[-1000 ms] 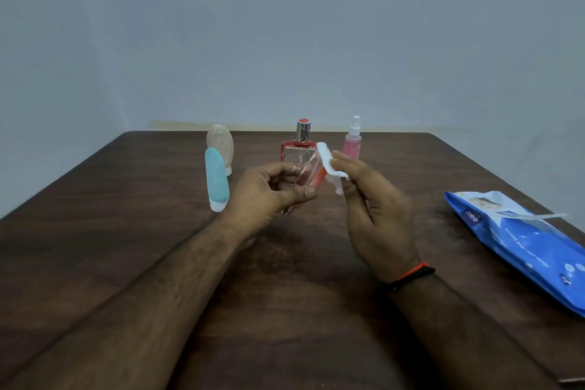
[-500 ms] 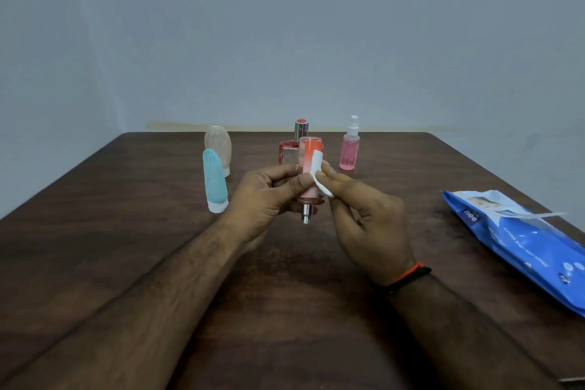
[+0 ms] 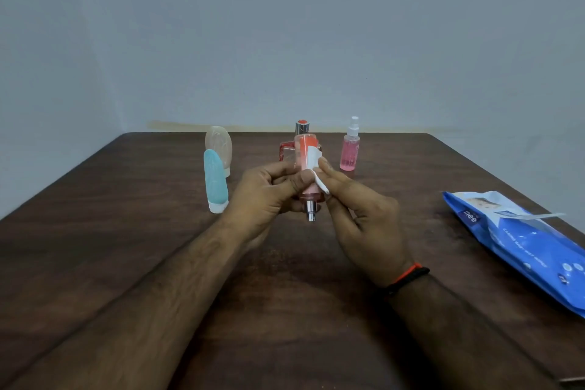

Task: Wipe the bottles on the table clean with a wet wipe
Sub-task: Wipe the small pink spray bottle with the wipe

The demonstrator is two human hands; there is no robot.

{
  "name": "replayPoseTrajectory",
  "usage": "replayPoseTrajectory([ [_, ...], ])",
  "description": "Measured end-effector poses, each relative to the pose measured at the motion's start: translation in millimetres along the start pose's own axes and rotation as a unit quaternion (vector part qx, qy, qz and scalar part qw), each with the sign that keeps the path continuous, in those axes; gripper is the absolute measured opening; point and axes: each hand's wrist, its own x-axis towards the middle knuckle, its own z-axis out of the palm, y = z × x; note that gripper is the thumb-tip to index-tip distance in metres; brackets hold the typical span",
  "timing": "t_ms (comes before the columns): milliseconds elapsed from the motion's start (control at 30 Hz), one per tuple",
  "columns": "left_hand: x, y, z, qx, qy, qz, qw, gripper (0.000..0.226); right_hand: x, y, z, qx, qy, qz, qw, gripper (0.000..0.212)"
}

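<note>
This looks like a plain room in a home, though it cannot be told for certain. A dark wooden worktop (image 3: pixel 126 231) stands pushed against bare, pale painted walls (image 3: pixel 285 41) that meet in a corner on the left. On it are personal-care items: a small pink spray bottle (image 3: pixel 349 152), a perfume bottle (image 3: pixel 300 130), two soft squeeze tubes (image 3: pixel 215 180) and a blue pack of baby wet wipes (image 3: pixel 519 241).

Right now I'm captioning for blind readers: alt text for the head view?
A left hand grips an upturned pink spray bottle while the right hand presses a white wet wipe against it, above a dark wooden table with four more bottles and a blue wipes pack.
</note>
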Motion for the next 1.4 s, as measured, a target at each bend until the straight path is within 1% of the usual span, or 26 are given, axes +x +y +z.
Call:
replayPoseTrajectory([
  [67, 1.9, 0.1, -0.9, -0.039, 0.012, -0.009, 0.999, 0.047, 0.1, -0.2, 1.2, 0.018, -0.010, 0.002, 1.000, 0.045],
  [200, 3.7, 0.8, -0.8, -0.103, 0.042, -0.032, 0.993, 0.042, -1.0, 0.8, 2.8, 0.032, -0.020, -0.006, 0.999, 0.045],
  [400, 5.7, 5.6, 2.6, -0.183, 0.100, -0.050, 0.977, 0.049, -4.1, -1.7, 6.0, 0.013, -0.031, -0.019, 0.999, 0.037],
  [533, 5.8, 7.5, 3.2, -0.214, 0.128, -0.050, 0.967, 0.028, -4.5, -6.0, 6.9, 0.055, -0.048, 0.006, 0.997, 0.031],
  [600, 4.7, 6.7, 4.7, -0.214, 0.129, -0.056, 0.967, 0.028, -2.9, -7.5, 5.5, 0.065, -0.033, 0.022, 0.997, 0.031],
  [700, 3.1, 5.0, 10.8, -0.218, 0.108, -0.054, 0.968, 0.031, -0.1, -4.6, 3.4, 0.032, 0.011, 0.033, 0.999, 0.018],
  [800, 0.2, 5.2, 16.9, -0.225, 0.070, -0.045, 0.971, 0.044, 0.7, -3.3, 2.5, 0.029, 0.029, 0.087, 0.995, 0.021],
  [867, -0.9, 6.3, 17.9, -0.227, 0.041, -0.034, 0.973, 0.040, 0.9, -4.2, 3.1, 0.056, 0.029, 0.135, 0.989, 0.023],
  [933, -1.1, 7.6, 17.4, -0.217, 0.016, -0.015, 0.976, 0.036, 3.8, -5.0, 3.0, 0.130, 0.020, 0.199, 0.971, 0.021],
  [967, -0.8, 8.2, 17.0, -0.214, 0.005, -0.007, 0.977, 0.036, 5.9, -4.8, 2.6, 0.190, 0.013, 0.238, 0.952, 0.019],
  [1067, -1.2, 9.2, 14.4, -0.214, -0.024, -0.001, 0.976, 0.036, 10.2, -2.8, 0.7, 0.369, 0.005, 0.352, 0.860, 0.014],
  [1100, -1.6, 9.4, 13.9, -0.209, -0.028, -0.002, 0.978, 0.035, 10.4, -1.5, 0.5, 0.398, 0.005, 0.373, 0.838, 0.016],
  [1133, -1.9, 9.8, 14.0, -0.200, -0.029, -0.002, 0.979, 0.034, 10.9, -1.2, 0.5, 0.407, 0.006, 0.385, 0.828, 0.018],
  [1167, -2.4, 10.1, 14.7, -0.191, -0.026, -0.001, 0.981, 0.033, 10.8, -1.3, 0.3, 0.403, 0.010, 0.386, 0.830, 0.018],
  [1200, -2.8, 10.2, 15.9, -0.185, -0.019, 0.000, 0.982, 0.031, 10.4, -1.3, 0.5, 0.391, 0.016, 0.378, 0.839, 0.016],
  [1267, -4.3, 10.5, 19.3, -0.179, 0.002, 0.002, 0.984, 0.029, 9.2, -3.0, -1.0, 0.345, 0.027, 0.346, 0.872, 0.013],
  [1333, -5.8, 10.1, 21.4, -0.159, 0.033, 0.003, 0.987, 0.032, 6.4, -2.2, -1.1, 0.236, 0.025, 0.292, 0.926, 0.015],
  [1367, -6.4, 9.6, 21.4, -0.145, 0.050, 0.003, 0.988, 0.033, 4.4, -1.0, -0.8, 0.159, 0.021, 0.249, 0.955, 0.016],
  [1400, -6.9, 9.2, 21.3, -0.130, 0.066, 0.002, 0.989, 0.036, 3.0, -0.2, -0.3, 0.084, 0.018, 0.199, 0.976, 0.016],
])
